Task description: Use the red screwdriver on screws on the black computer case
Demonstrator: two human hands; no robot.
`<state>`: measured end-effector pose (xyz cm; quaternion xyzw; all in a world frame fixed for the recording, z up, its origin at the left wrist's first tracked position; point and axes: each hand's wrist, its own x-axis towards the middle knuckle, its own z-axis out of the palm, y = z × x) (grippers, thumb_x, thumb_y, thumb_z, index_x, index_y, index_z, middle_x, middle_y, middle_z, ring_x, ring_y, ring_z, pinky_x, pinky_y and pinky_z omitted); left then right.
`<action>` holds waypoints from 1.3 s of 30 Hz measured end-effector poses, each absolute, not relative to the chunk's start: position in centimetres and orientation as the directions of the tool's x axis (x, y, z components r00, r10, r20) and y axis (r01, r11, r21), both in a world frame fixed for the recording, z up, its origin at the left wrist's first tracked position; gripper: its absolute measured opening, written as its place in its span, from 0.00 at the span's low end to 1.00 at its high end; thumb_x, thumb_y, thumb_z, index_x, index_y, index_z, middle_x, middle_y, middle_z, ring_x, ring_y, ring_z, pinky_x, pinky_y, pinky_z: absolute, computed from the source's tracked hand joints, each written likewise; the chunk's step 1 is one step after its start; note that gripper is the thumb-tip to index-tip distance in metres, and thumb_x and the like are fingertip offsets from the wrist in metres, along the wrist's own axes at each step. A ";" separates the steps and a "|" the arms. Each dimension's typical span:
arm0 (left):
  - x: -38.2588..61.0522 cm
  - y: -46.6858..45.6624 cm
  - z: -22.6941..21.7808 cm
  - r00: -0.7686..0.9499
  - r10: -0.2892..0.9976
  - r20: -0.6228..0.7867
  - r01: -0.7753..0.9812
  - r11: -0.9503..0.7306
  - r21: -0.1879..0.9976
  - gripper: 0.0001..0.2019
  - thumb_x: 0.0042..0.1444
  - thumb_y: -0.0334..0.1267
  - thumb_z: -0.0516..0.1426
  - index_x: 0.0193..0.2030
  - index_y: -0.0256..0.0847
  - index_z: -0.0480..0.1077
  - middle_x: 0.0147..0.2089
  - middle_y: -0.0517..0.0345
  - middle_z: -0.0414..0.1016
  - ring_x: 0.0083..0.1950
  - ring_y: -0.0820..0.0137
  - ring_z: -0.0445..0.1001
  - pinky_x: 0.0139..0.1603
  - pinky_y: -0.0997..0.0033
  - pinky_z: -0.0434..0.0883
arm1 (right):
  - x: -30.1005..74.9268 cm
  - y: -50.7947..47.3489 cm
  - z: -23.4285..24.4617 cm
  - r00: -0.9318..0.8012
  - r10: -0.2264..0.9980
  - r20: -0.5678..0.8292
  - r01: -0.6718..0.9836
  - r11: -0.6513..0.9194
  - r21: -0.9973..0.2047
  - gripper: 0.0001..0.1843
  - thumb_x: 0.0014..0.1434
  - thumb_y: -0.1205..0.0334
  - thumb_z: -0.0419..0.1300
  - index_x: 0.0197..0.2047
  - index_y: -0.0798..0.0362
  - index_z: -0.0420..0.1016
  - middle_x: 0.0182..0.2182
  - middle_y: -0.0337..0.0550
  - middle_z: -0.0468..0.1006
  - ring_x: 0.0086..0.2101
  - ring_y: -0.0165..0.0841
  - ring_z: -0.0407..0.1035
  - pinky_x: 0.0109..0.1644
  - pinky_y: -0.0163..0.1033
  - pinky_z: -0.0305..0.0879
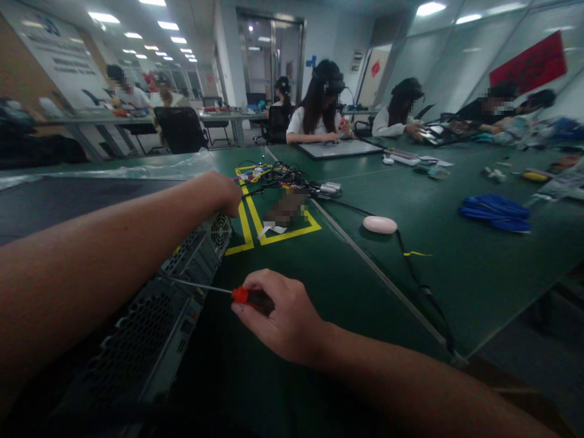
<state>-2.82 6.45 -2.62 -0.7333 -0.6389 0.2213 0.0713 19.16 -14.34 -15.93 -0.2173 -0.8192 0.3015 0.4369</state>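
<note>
A desktop computer case (137, 331) lies on the table at the left, its rear side with honeycomb vents, ports and a fan grille turned toward me. My right hand (285, 313) is closed around the red and dark handle of a screwdriver (203, 286). The long thin shaft points left, and its tip meets the slot area on the case's rear; the exact contact spot is too dark to make out. Across the top of the case reaches my left arm, with my left hand (225, 191) at the far rear corner by the fan grille. Its fingers are mostly hidden.
Beyond the case lie tangled cables (283, 176) and a blurred brown item (287, 207) within yellow tape marks. A pale pink oval object (379, 225), a black cable (410, 274) and a folded blue cloth (495, 212) lie to the right. Several people sit across the table.
</note>
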 end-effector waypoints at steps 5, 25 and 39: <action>-2.9 6.7 -2.7 0.105 0.963 -0.250 0.869 -0.210 -0.447 0.26 0.59 0.48 0.76 0.64 0.48 0.98 0.53 0.35 0.99 0.65 0.32 0.93 0.71 0.43 0.86 | 19.2 -14.4 -15.9 -0.535 0.644 0.547 0.148 0.709 -0.689 0.08 0.81 0.56 0.76 0.56 0.46 0.83 0.45 0.41 0.91 0.36 0.35 0.81 0.44 0.41 0.82; -1.8 5.5 -2.0 0.062 0.962 -0.266 0.879 -0.179 -0.441 0.26 0.60 0.43 0.77 0.65 0.47 0.98 0.59 0.35 0.98 0.70 0.32 0.91 0.77 0.44 0.84 | 19.3 -14.4 -16.0 -0.489 0.619 0.615 0.126 0.748 -0.652 0.08 0.82 0.56 0.76 0.58 0.49 0.87 0.48 0.46 0.94 0.41 0.37 0.86 0.51 0.42 0.84; -2.9 6.8 -3.0 0.086 0.958 -0.273 0.877 -0.203 -0.435 0.24 0.61 0.46 0.76 0.64 0.49 0.98 0.54 0.40 0.99 0.71 0.34 0.91 0.75 0.46 0.84 | 19.0 -14.2 -15.9 -0.460 0.576 0.676 0.086 0.787 -0.611 0.12 0.80 0.57 0.76 0.61 0.50 0.85 0.50 0.47 0.95 0.42 0.38 0.88 0.51 0.42 0.87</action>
